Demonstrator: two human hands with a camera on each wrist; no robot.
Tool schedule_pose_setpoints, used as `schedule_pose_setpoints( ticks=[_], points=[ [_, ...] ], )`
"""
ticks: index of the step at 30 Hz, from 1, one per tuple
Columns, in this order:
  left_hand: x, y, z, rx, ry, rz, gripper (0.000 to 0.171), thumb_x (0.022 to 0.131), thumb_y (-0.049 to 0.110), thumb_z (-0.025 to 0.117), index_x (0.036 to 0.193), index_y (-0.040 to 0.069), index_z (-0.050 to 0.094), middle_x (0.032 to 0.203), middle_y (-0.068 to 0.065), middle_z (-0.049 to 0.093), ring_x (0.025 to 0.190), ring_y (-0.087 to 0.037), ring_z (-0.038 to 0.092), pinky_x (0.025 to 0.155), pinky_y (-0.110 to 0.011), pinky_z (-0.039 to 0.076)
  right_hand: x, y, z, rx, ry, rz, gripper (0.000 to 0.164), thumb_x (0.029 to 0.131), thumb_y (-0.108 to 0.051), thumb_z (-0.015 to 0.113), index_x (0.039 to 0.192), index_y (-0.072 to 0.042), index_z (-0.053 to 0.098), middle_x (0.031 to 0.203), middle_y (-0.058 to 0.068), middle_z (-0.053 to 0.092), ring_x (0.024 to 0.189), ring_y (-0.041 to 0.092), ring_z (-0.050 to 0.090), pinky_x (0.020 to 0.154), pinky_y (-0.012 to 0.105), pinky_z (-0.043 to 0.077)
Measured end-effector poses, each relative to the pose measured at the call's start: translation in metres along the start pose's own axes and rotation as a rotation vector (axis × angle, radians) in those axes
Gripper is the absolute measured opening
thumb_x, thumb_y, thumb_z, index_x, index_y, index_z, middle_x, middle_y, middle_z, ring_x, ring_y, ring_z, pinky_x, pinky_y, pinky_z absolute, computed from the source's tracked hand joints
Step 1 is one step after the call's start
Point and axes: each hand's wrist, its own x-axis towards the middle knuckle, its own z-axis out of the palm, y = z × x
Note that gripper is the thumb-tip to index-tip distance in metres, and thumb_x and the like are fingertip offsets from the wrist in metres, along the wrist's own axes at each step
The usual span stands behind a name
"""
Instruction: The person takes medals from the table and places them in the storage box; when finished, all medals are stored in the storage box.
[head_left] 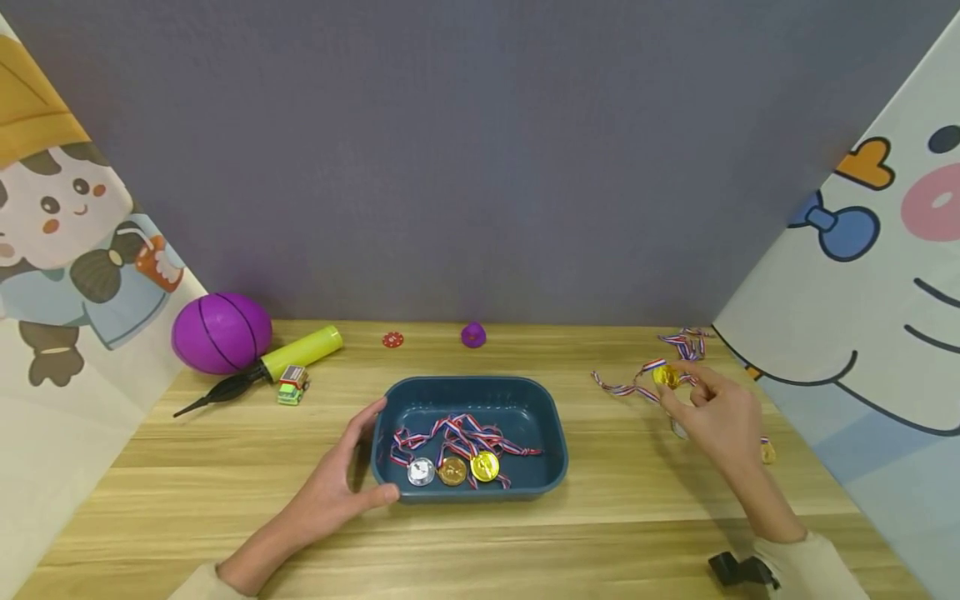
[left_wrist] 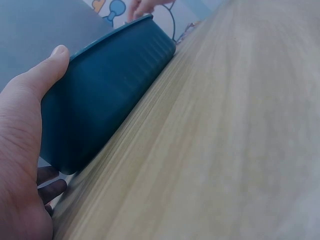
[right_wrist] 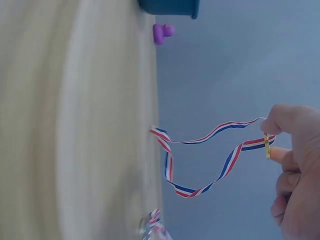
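My left hand (head_left: 330,479) holds the left end of a dark blue plastic tub (head_left: 468,497), thumb at the near corner and fingers along the left side. Inside the tub, a silver medal (head_left: 421,472), a bronze medal (head_left: 452,472) and a gold medal (head_left: 484,467) lie side by side on tangled striped ribbons. To the right, my right hand (head_left: 720,417) pinches another gold medal (head_left: 664,377) between thumb and index finger. In the right wrist view that medal shows edge-on, its red, white and blue ribbon (right_wrist: 186,192) looping down to the table.
More medal ribbons (head_left: 686,343) lie at the back right, and a gold medal (head_left: 767,451) shows beside my right wrist. A purple ball (head_left: 222,333), yellow pump (head_left: 303,352), toy truck (head_left: 292,385), red chip (head_left: 392,339) and purple toy (head_left: 473,335) sit toward the back.
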Motion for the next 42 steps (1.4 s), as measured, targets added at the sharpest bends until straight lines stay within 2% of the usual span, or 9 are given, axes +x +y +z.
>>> schedule_pose_setpoints(
  ticks=[13, 20, 28, 36, 42],
  points=[
    [0.0, 0.001, 0.0, 0.001, 0.003, -0.005, 0.112, 0.089, 0.03, 0.091, 0.178, 0.029, 0.023, 0.164, -0.023, 0.05, 0.149, -0.053, 0.047, 0.119, -0.083, 0.03, 0.011, -0.028, -0.001, 0.085, 0.011, -0.023, 0.031, 0.081, -0.009, 0.093, 0.111, -0.003, 0.086, 0.053, -0.008, 0.035, 0.053, -0.005, 0.02, 0.052, 0.023, 0.022],
    [0.0, 0.003, 0.0, 0.004, 0.005, -0.014, 0.112, 0.088, 0.031, 0.092, 0.178, 0.03, 0.023, 0.166, -0.025, 0.048, 0.15, -0.055, 0.046, 0.119, -0.083, 0.029, 0.021, -0.046, -0.007, 0.183, 0.025, -0.03, 0.033, 0.081, -0.003, 0.091, 0.114, -0.001, 0.086, 0.054, -0.007, 0.031, 0.053, -0.006, 0.02, 0.049, 0.024, 0.019],
    [0.0, 0.002, 0.0, -0.001, 0.005, -0.009, 0.113, 0.087, 0.029, 0.092, 0.178, 0.028, 0.024, 0.165, -0.023, 0.049, 0.149, -0.053, 0.047, 0.119, -0.084, 0.03, 0.025, -0.069, -0.014, 0.221, 0.038, -0.048, 0.031, 0.083, 0.0, 0.089, 0.114, -0.005, 0.086, 0.054, -0.007, 0.029, 0.054, -0.002, 0.018, 0.058, 0.022, 0.027],
    [0.0, 0.002, 0.0, -0.003, 0.005, -0.002, 0.113, 0.087, 0.028, 0.092, 0.178, 0.027, 0.024, 0.164, -0.023, 0.051, 0.148, -0.052, 0.048, 0.119, -0.084, 0.029, 0.028, -0.1, -0.019, 0.31, 0.06, -0.038, 0.037, 0.082, 0.003, 0.09, 0.116, -0.011, 0.088, 0.057, -0.005, 0.03, 0.052, 0.001, 0.026, 0.048, 0.024, 0.022],
    [0.0, 0.0, 0.0, -0.009, 0.001, 0.01, 0.113, 0.088, 0.028, 0.092, 0.178, 0.028, 0.023, 0.164, -0.023, 0.05, 0.148, -0.052, 0.048, 0.118, -0.083, 0.031, 0.028, -0.119, -0.02, 0.346, 0.088, -0.151, 0.04, 0.079, 0.007, 0.09, 0.117, -0.008, 0.087, 0.057, 0.0, 0.029, 0.055, 0.007, 0.026, 0.052, 0.024, 0.023]
  ],
)
